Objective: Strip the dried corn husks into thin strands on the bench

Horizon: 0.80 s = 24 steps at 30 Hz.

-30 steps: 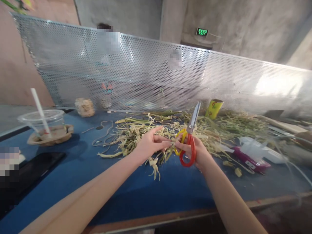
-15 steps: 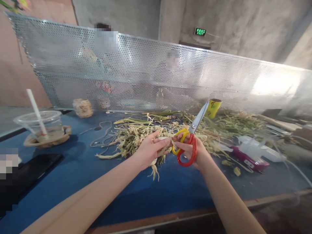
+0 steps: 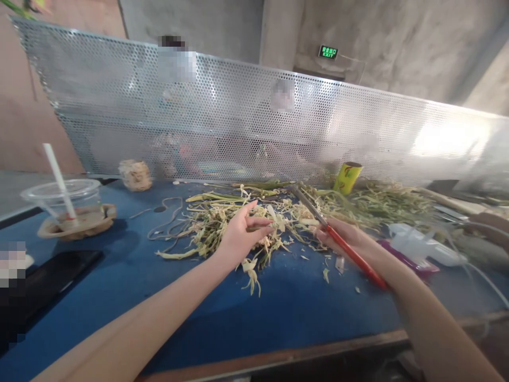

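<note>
My left hand is over a heap of pale green and straw-coloured dried plant strips. Its thumb and fingers close on a whitish piece of dried plant, while the index finger points outward. My right hand has moved off to the right and grips scissors with a red handle. They appear nearly edge-on, blades slanting up and left above the plant strips. Small pale scraps lie on the blue tabletop between my forearms.
On the left are a plastic cup with a straw in a cardboard holder, a dark phone and a twine roll. A yellow-green tube, more greenery and a white-and-purple tool are rightward. Behind a perforated metal screen sit people.
My right hand has drawn away from the left, turning the scissors from handles face-on to nearly edge-on. Scraps now show on the tabletop there. The left hand has barely moved.
</note>
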Tool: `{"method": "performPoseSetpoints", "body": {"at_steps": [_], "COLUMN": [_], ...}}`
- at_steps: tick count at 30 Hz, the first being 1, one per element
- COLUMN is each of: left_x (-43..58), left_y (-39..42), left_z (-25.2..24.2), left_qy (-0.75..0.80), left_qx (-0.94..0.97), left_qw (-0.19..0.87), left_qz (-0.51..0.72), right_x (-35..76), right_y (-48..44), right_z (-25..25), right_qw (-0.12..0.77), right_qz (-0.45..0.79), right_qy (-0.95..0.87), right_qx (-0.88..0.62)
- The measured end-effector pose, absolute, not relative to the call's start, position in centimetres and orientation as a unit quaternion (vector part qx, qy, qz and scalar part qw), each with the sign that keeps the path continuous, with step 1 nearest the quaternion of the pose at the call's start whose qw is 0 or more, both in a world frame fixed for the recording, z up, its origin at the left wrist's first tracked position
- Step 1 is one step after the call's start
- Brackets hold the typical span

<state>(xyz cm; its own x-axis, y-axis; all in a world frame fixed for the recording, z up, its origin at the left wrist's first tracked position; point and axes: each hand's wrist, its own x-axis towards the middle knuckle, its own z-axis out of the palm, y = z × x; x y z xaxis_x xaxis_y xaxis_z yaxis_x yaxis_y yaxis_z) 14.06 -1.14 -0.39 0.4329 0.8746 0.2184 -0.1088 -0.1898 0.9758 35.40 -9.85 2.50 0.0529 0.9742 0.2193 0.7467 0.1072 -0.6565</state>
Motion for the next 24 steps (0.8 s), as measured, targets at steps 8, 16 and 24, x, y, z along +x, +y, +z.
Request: {"method": "performPoseSetpoints", "body": {"at_steps": [8, 16, 24], "left_x": [15.3, 16.1, 18.4], "left_y": [-2.6, -2.2, -1.7], "left_z": [0.6, 0.9, 1.7], "left_qy": [0.199, 0.147, 0.139], "left_qx": [0.628, 0.657, 0.7], "left_qw": [0.63, 0.638, 0.6], "left_qz": [0.411, 0.374, 0.363], "right_x": [35.2, 35.7, 36.9], "right_y": [-12.8, -13.3, -14.0], "right_z": [2.4, 1.7, 1.0], "right_qw": [0.259, 0.279, 0.321], "right_qz": [0.281, 0.321, 0.344], "right_qy": [-0.67, -0.659, -0.595], "right_qx": [-0.637, -0.62, -0.652]}}
